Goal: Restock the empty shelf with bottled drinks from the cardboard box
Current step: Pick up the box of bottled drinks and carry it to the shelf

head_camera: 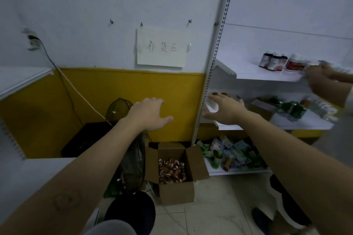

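Note:
An open cardboard box [176, 191] stands on the floor below my arms, holding several brown bottled drinks [172, 170]. My left hand [150, 113] hovers in front of the yellow wall, fingers spread, holding nothing. My right hand [226, 109] reaches over the left end of the middle white shelf [305, 123], open and holding nothing. Two small brown bottle tops [219, 93] show just behind its fingers. The upper shelf [248, 71] carries a few dark bottles [273, 61].
Another person's hand [321, 74] works at the right end of the upper shelf. Green packets [292, 109] and a small box lie on the middle shelf, mixed packets [231, 153] on the bottom shelf. A fan [131, 162] stands left of the box. A paper sign [161, 47] hangs above.

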Demonstrator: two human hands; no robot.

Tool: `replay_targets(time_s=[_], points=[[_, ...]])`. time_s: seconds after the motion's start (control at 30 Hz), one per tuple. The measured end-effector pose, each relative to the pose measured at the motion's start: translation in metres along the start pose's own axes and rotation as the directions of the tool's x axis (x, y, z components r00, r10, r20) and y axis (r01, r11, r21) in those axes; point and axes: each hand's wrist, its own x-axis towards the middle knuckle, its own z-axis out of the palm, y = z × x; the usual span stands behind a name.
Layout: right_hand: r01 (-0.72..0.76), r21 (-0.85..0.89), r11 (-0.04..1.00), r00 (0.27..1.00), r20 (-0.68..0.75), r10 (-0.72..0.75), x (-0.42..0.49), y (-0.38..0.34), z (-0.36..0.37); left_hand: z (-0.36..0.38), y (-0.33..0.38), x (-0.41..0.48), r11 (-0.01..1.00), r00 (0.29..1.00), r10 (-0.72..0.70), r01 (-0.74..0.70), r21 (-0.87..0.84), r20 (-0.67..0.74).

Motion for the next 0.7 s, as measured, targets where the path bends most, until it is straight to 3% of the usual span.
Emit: replay_targets(time_s=[0.27,0.53,0.7], points=[[-0.009,0.009,1.000,1.000,0.016,0.009,0.088,0.040,0.033,0.031,-0.004,0.089,0.999,0.999,-0.021,0.019,0.030,0.047],[0.105,0.054,0.993,0.994,0.036,-0.107,0.212,0.100,0.070,0.069,0.019,0.199,0.985,0.987,-0.116,0.100,0.137,0.107],[0.179,0.095,0.979,0.973,0.132,-0.190,0.283,0.132,0.105,0.104,0.023,0.257,0.963,0.966,-0.217,0.188,0.193,0.140]])
